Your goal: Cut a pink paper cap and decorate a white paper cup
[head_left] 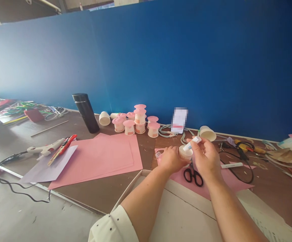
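My left hand (pixel 171 159) is wrapped around a small white paper cup (pixel 185 153), its open end tilted up. Between the fingers of my right hand (pixel 206 156) is a small white tube (pixel 192 143) with blue print, its lower end at the cup's rim. Whether the tube touches the cup I cannot tell. Just below both hands, black-handled scissors (pixel 193 177) lie on pink paper (pixel 181 181), their blades partly hidden. Behind my left hand stand several small paper cups with pink round tops (pixel 153 129), some stacked.
Left of me lie pink sheets (pixel 95 161), a purple sheet (pixel 45 168), a red utility knife (pixel 62 149) and a corded glue gun (pixel 46 148). A black bottle (pixel 86 112), a phone (pixel 179 120) and loose cups (pixel 207 133) stand near the blue partition (pixel 186 60).
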Available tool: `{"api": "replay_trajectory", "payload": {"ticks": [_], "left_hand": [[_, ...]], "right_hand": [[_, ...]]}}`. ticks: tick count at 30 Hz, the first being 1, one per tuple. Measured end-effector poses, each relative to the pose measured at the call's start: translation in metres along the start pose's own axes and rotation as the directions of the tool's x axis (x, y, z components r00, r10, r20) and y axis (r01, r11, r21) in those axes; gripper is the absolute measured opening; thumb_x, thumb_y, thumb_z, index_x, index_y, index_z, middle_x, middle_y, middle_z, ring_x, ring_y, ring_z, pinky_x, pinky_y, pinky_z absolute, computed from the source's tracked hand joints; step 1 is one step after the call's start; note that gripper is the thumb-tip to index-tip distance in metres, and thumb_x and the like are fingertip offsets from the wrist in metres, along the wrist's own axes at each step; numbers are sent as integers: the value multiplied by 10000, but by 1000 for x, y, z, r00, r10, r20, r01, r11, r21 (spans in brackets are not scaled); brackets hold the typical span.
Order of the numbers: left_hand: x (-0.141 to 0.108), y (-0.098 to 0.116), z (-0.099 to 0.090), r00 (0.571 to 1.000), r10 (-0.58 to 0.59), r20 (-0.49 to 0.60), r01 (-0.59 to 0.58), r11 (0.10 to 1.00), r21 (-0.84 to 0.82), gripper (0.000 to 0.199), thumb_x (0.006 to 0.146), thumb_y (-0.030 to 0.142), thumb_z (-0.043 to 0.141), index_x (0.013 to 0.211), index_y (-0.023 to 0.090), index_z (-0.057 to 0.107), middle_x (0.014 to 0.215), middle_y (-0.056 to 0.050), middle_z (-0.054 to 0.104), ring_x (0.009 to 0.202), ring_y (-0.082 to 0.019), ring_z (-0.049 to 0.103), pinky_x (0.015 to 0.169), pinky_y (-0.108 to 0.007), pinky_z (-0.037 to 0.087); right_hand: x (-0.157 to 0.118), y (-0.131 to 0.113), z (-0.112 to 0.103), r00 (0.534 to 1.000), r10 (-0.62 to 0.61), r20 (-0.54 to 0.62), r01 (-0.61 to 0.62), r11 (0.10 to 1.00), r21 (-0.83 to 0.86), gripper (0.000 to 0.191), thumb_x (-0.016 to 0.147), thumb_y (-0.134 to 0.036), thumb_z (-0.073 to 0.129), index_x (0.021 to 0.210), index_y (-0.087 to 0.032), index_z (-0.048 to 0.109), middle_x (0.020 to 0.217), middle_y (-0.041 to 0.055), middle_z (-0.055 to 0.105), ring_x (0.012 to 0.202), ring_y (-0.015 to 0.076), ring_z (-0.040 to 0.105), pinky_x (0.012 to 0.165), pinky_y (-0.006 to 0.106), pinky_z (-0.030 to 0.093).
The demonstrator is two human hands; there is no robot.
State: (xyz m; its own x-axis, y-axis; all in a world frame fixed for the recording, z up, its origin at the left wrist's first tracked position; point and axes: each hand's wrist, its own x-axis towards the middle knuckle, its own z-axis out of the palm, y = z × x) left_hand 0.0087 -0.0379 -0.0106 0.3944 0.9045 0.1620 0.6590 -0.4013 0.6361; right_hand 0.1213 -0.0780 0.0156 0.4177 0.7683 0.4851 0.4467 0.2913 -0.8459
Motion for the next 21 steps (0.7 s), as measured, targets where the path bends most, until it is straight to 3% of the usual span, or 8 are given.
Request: {"api": "replay_trajectory", "payload": {"ticks": [6, 11, 16, 21], "left_hand": [[1, 0, 2, 1000, 25, -15, -25, 999, 25, 458, 691, 564, 573, 958, 192, 578, 984, -86, 654, 972, -266, 574, 867, -359, 431], [1, 1, 1, 999, 35, -17, -34, 999, 29, 430, 699, 553, 568, 928, 189, 580, 946, -82, 660, 934, -259, 588, 857, -357, 436], [0, -1, 1, 1000, -8, -1, 8, 1000, 22, 522, 656, 597, 603, 988, 196, 570, 1043, -85, 641, 1011, -271, 561, 848, -346, 447], [1, -2, 4, 999, 41, -24, -40, 999, 36, 469, 702, 570, 563, 969, 185, 573, 980, -83, 649, 954, -261, 575, 845, -360, 445]], "right_hand": [[1, 3, 3, 995, 16, 97, -14, 1000, -23, 322, 811, -455, 585, 1051, -239, 580, 1019, 62, 695, 947, 218, 643, 834, 379, 496], [2, 6, 6, 998, 5, 58, -2, 999, -54, 305, 800, -456, 599, 1022, -248, 583, 1030, 55, 691, 977, 223, 635, 865, 396, 484], [0, 3, 2, 1000, -6, 11, 6, 1000, 7, 318, 817, -448, 580, 1051, -233, 572, 1044, 64, 685, 985, 210, 631, 868, 382, 483], [0, 2, 4, 994, 3, 107, 5, 997, -73, 327, 809, -460, 582, 1056, -246, 590, 1011, 52, 694, 941, 210, 643, 831, 369, 495]]}}
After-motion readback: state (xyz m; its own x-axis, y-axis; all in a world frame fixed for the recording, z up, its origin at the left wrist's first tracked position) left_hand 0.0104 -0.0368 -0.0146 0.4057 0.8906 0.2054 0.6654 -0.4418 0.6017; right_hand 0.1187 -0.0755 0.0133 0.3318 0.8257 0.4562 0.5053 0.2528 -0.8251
